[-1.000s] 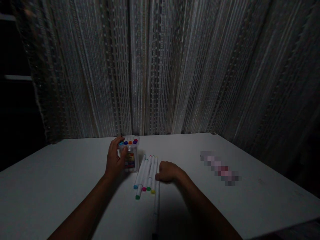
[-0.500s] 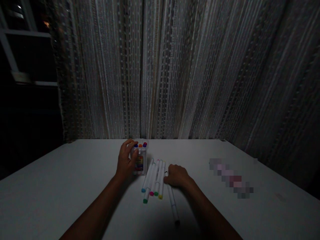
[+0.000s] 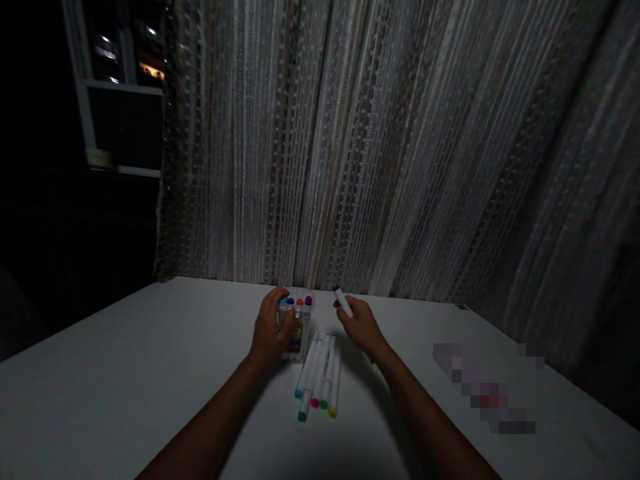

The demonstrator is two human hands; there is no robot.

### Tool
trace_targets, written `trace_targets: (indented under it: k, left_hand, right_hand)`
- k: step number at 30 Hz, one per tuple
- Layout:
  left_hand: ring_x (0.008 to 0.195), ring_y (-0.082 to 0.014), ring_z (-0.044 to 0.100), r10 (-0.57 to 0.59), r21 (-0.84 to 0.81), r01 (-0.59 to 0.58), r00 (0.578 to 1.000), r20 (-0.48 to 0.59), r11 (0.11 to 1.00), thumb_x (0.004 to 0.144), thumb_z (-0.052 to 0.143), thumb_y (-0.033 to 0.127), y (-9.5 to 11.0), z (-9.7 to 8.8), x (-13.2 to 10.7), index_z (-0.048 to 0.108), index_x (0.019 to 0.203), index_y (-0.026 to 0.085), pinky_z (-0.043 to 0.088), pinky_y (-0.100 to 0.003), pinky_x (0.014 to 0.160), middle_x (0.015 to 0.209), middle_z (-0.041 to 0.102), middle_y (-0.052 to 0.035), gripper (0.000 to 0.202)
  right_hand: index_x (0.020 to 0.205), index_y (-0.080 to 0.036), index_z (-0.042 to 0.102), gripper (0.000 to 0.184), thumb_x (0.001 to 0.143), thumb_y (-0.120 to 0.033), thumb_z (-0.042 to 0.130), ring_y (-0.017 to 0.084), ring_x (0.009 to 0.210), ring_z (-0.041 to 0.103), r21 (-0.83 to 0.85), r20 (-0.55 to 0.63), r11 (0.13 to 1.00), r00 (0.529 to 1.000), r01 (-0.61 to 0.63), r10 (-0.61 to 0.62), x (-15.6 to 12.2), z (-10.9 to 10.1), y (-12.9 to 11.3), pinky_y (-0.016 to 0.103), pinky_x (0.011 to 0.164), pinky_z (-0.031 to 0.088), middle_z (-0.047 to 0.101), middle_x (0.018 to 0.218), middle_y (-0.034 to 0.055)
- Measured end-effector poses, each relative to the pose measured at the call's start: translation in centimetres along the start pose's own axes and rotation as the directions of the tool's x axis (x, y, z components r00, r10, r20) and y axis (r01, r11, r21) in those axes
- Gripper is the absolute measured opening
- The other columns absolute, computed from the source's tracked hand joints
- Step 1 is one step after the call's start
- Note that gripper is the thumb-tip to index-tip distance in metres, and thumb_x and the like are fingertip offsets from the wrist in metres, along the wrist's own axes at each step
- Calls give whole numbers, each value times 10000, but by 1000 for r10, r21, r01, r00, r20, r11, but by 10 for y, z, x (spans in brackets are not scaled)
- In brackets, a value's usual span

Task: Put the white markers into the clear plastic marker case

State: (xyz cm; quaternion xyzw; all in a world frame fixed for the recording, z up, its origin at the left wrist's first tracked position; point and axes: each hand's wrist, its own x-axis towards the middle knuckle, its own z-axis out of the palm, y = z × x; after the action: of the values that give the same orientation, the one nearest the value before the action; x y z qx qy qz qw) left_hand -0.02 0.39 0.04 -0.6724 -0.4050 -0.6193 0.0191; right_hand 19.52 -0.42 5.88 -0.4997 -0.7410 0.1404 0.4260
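The fingers of our left hand (image 3: 273, 331) curled round the left side of a clear, boxy plastic case (image 3: 299, 335), upright on the white table (image 3: 200, 347). Just right of it, 5 slim white markers (image 3: 317, 373) with coloured ends lay bunched. Farther right, the fingers of our right hand (image 3: 363, 325) gripped a white, black-ended cylindrical marker (image 3: 343, 303), its long axis slanting, black end up and left; the case stood to its left.

We cannot make out the pixelated thing (image 3: 483, 393). The left hand (image 3: 270, 330) hides part of the case (image 3: 299, 333) from us.
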Motion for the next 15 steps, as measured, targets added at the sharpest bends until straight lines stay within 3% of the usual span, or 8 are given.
trace_targets:
  k: [3, 7, 15]
  left_hand:
    - [1124, -235, 480, -11, -21, 11, 1000, 1, 1000, 857, 426, 361, 1, 0, 1, 460, 1141, 187, 384, -436, 987, 1153, 515, -108, 335]
    - [1122, -239, 488, -5, -55, 4, 1000, -10, 998, 850, 441, 353, -1, 0, 1, 472, 1137, 197, 396, -440, 975, 1150, 525, -108, 328]
    - [1126, -237, 505, -12, -68, 8, 998, -58, 998, 847, 443, 366, -4, 1, 1, 495, 1175, 192, 411, -439, 970, 1174, 535, -114, 375]
  right_hand:
    - [728, -128, 629, 183, 696, -135, 450, 127, 602, 504, -82, 166, 994, 984, 76, -61, 22, -1, -31, 213, 556, 338, 548, 630, 0]
    - [652, -125, 642, 142, 699, -164, 514, 107, 547, 459, -258, 414, 951, 909, 170, -50, 41, 4, -59, 201, 507, 284, 457, 527, -28]
    - [819, -116, 684, 181, 717, -143, 537, 102, 587, 501, -330, 630, 880, 774, 342, -65, 57, 6, -82, 185, 520, 306, 550, 608, -17]
